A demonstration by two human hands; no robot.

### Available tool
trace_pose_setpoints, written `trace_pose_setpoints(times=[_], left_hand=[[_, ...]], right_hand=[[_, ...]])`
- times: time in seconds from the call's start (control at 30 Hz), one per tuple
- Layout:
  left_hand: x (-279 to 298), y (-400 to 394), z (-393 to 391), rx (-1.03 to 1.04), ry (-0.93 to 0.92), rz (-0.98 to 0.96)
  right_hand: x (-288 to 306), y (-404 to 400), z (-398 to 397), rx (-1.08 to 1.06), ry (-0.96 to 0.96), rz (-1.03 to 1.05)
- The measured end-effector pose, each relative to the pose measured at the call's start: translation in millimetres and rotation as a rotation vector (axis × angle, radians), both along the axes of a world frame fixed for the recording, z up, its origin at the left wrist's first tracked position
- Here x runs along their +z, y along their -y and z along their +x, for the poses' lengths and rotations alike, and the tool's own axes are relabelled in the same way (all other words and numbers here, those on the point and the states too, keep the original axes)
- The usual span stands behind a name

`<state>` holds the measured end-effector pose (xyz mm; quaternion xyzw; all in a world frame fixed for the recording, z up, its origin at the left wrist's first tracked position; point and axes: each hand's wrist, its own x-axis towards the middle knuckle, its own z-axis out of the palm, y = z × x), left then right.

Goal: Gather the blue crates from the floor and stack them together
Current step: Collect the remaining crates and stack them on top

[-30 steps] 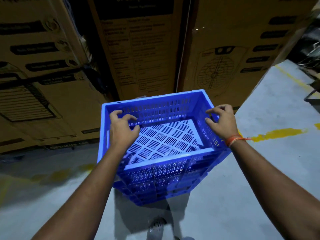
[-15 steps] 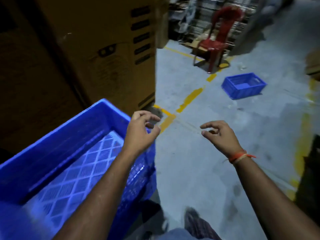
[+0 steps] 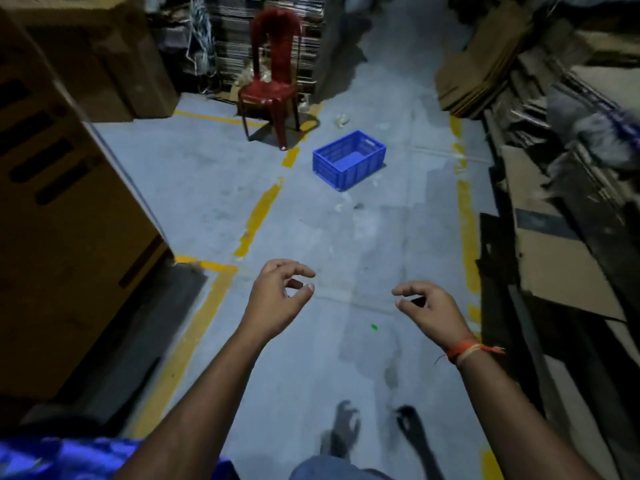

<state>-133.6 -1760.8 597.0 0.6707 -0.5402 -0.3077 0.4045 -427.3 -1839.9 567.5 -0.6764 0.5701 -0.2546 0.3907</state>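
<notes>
A single blue crate (image 3: pixel 349 161) sits upright and empty on the grey floor, well ahead of me in the aisle. At the bottom left edge a blurred blue rim of the crate stack (image 3: pixel 52 457) shows, mostly cut off by the frame. My left hand (image 3: pixel 277 299) hovers in mid-air with its fingers loosely curled and apart, holding nothing. My right hand (image 3: pixel 429 306), with an orange thread at the wrist, hangs the same way, empty. Both hands are far short of the floor crate.
A red plastic chair (image 3: pixel 273 81) stands just left of and behind the floor crate. Large cardboard boxes (image 3: pixel 69 209) line the left side. Flattened cardboard and shelving (image 3: pixel 561 209) crowd the right. Yellow floor lines (image 3: pixel 258 216) mark the aisle.
Both hands let go of the stacked crate. My view swung right, away from the stack toward the aisle; the far crate now lies straight ahead and the stack has dropped to the bottom left corner.
</notes>
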Motion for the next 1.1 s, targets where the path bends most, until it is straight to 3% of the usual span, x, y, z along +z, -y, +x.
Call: trace_pose_setpoints(times=[0.37,0.57,0.87,1.1], left_hand=[[-31,213,-19,-0.019,-0.012,0.127],[-54,369,-14,-0.038,-0.075,0.18],[-37,600,-24,-0.101,-0.056,0.199],[-56,789,-27,0.031,-0.061,0.215]], right_hand=[[-24,195,-28,-0.012,-0.03,0.035],[-39,342,-23,0.028,-0.103,0.087],[-14,563,-41,-0.034,-0.119,0.047],[-28,775,-50,0.03,-0.108,0.004]])
